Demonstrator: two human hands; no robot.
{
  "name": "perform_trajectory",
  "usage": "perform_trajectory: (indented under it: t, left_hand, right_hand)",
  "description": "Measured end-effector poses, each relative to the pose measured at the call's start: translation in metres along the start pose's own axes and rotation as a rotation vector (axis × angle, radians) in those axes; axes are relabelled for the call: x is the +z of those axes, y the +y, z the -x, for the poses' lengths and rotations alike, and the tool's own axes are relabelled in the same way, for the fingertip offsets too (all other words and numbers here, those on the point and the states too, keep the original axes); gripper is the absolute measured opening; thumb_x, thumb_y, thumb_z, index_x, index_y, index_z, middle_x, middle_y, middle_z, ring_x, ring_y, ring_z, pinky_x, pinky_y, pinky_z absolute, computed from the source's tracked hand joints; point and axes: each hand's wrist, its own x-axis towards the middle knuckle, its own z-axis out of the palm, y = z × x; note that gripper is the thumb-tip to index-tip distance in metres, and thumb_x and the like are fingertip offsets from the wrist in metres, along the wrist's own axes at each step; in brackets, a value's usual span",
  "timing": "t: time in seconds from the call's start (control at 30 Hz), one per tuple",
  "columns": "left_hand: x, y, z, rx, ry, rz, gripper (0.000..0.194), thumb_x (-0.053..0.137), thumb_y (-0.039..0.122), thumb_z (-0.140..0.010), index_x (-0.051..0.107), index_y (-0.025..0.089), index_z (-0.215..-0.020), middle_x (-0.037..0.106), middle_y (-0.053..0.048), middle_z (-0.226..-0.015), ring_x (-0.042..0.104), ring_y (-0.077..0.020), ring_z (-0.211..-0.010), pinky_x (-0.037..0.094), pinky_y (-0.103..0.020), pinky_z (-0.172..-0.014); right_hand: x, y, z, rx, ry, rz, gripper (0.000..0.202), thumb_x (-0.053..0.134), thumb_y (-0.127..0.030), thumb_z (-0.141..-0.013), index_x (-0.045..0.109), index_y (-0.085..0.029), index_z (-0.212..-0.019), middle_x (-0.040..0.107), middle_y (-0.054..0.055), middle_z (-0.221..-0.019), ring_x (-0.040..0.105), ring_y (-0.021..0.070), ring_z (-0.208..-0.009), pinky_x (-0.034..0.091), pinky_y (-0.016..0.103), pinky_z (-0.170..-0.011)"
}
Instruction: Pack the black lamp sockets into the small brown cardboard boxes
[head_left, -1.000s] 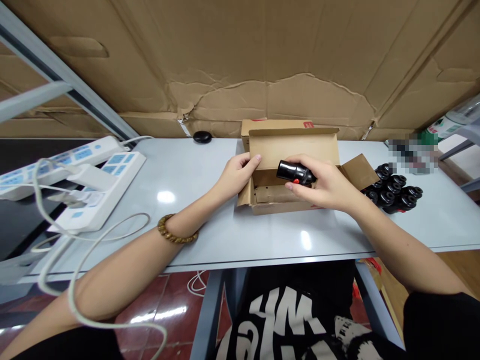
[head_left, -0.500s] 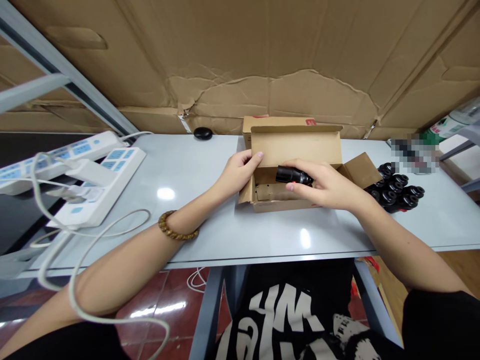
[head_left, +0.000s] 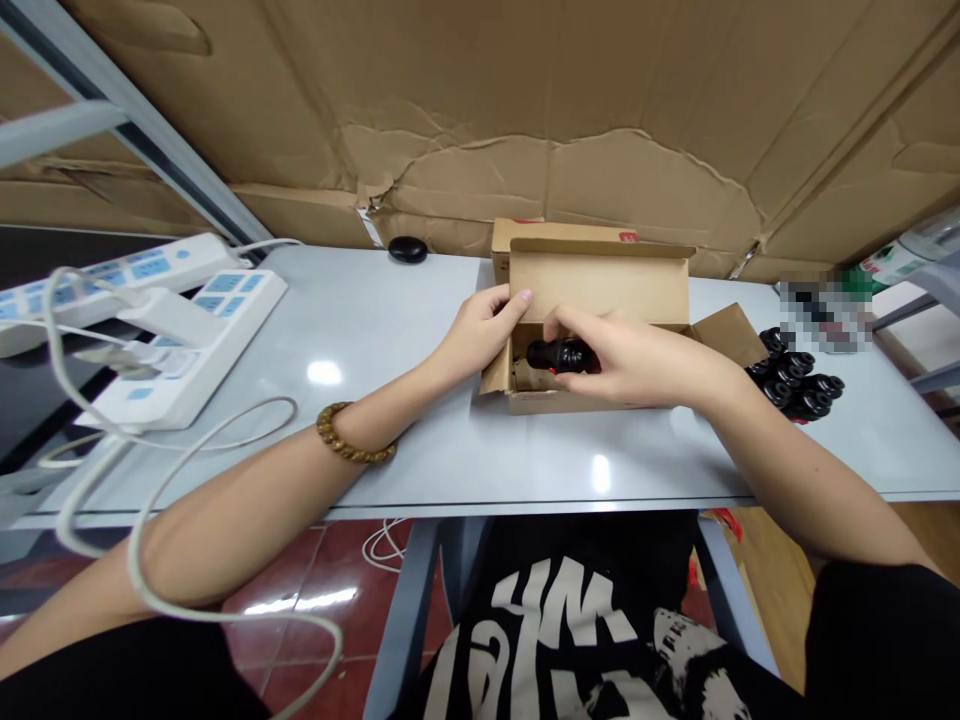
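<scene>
An open cardboard box (head_left: 600, 285) lies on the table, its lid raised at the back. My left hand (head_left: 491, 325) grips the box's left rear edge, thumb against the raised lid. Inside the opening, my right hand (head_left: 626, 355) has its fingers closed around a short black cylinder (head_left: 551, 355) with a bit of red on its lower side. The cylinder lies roughly level, pointing left; its right end is hidden by my fingers. More black cylinders (head_left: 799, 380) of a similar look stand in a cluster right of the box's side flap (head_left: 724, 335).
Behind the open box is another cardboard box (head_left: 501, 238). A black oval object (head_left: 407, 250) lies at the table's back edge. White power strips (head_left: 184, 375) with looping cables (head_left: 142, 570) occupy the left. A plastic bottle (head_left: 896, 260) is at the far right.
My right hand has lowered the black cylinder further into the box and slightly leftward. My left hand keeps its hold on the box. The camera view has shifted slightly.
</scene>
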Motion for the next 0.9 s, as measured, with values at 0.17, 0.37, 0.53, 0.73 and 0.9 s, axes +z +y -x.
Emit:
perform_trajectory:
  t: [0.17,0.37,0.53,0.73,0.9]
  left_hand:
    - [0.001,0.001,0.000,0.001,0.029,0.002,0.054,0.058,0.069,-0.111,0.051,0.025,-0.080,0.059,-0.001,-0.081,0.053,-0.0211,-0.082,0.045,-0.037,-0.079]
    - [0.000,0.009,0.001,0.009,0.005,0.043,0.054,0.056,0.068,-0.112,0.048,0.026,-0.078,0.059,-0.003,-0.081,0.055,-0.0216,-0.082,0.051,-0.038,-0.083]
    - [0.002,0.007,0.001,0.017,0.020,0.031,0.063,0.054,0.080,-0.110,0.055,0.027,-0.078,0.070,-0.006,-0.088,0.063,-0.0248,-0.090,0.057,-0.040,-0.092]
    - [0.004,0.003,0.002,-0.027,0.045,0.042,0.063,0.055,0.082,-0.112,0.062,0.026,-0.084,0.076,-0.007,-0.092,0.067,-0.0259,-0.094,0.060,-0.039,-0.089]
    - [-0.001,0.007,0.003,-0.050,0.006,0.095,0.050,0.060,0.065,-0.115,0.065,0.024,-0.087,0.075,-0.006,-0.093,0.069,-0.0244,-0.097,0.059,-0.037,-0.088]
  right_hand:
    - [-0.001,-0.006,-0.015,0.016,-0.084,0.054,0.016,0.074,-0.029,-0.104,0.076,-0.025,-0.119,0.081,0.004,-0.094,0.070,0.0226,-0.077,0.045,0.034,-0.069]
    - [0.005,-0.008,-0.031,0.030,-0.059,0.104,0.040,0.073,-0.029,-0.103,0.069,-0.022,-0.142,0.079,0.006,-0.099,0.067,0.0234,-0.076,0.044,0.036,-0.067]
    - [0.001,-0.006,-0.028,-0.025,-0.019,0.085,0.030,0.073,-0.024,-0.097,0.061,-0.027,-0.124,0.069,0.001,-0.089,0.058,0.0221,-0.070,0.040,0.037,-0.063]
    - [-0.005,-0.001,-0.016,0.011,0.043,0.027,0.034,0.080,-0.018,-0.086,0.053,-0.029,-0.102,0.070,0.001,-0.093,0.057,0.0219,-0.076,0.043,0.037,-0.065]
    - [-0.003,-0.003,-0.015,-0.167,0.116,-0.159,0.052,0.072,-0.014,-0.090,0.066,-0.026,-0.140,0.080,0.007,-0.135,0.074,0.0292,-0.118,0.060,0.042,-0.098]
